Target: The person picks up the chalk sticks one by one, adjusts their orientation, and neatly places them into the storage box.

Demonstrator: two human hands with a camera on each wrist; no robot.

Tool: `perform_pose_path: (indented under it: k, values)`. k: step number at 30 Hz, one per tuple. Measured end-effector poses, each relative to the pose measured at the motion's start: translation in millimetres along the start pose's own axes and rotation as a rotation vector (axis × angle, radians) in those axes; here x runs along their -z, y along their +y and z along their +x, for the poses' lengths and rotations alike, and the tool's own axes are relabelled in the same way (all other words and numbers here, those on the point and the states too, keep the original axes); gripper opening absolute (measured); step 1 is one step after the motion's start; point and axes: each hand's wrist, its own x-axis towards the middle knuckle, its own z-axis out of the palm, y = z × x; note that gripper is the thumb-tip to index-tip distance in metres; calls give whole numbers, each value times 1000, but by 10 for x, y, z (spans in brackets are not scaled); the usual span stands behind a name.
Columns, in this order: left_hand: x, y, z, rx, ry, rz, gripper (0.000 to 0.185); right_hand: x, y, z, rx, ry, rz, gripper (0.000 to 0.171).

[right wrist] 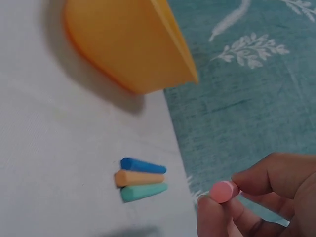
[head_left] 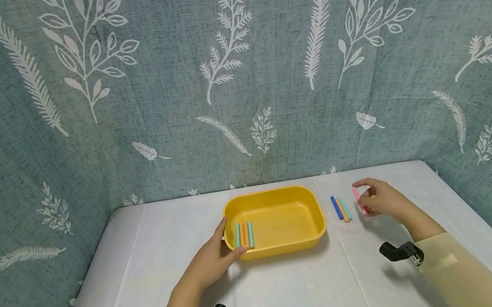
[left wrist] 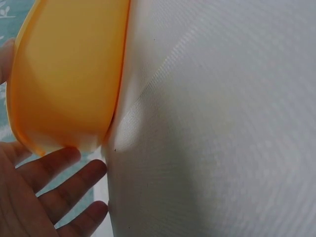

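pinched in the right hand [head_left: 379, 199], above the white table [head_left: 301, 297]: one short pink chalk stick [right wrist: 223, 190], end on between thumb and fingertips. likely light, stiff, brittle, dusty; best taken near the middle, gently. beside it on the table, three sticks: blue, orange, teal [head_left: 341, 208]. in the yellow plastic tray [head_left: 278, 196], three more [head_left: 244, 235]. left hand [head_left: 212, 258] relaxed against the tray's rim, straight-fingered.

Glossy plastic tray [head_left: 315, 206]; matt chalk sticks [head_left: 341, 208]; woven tablecloth [head_left: 294, 287].
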Motion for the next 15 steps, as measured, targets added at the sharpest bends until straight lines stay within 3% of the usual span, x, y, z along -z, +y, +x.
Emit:
perform_pose_path:
  k: [7,15]
  values:
    - [-3,-12,1,1,-1,-19,100,32,-130,-34,-25,3,71,59]
    - [-1,0,4,8,-4,-17,99,-23,-353,-97,6,-15,135,62]
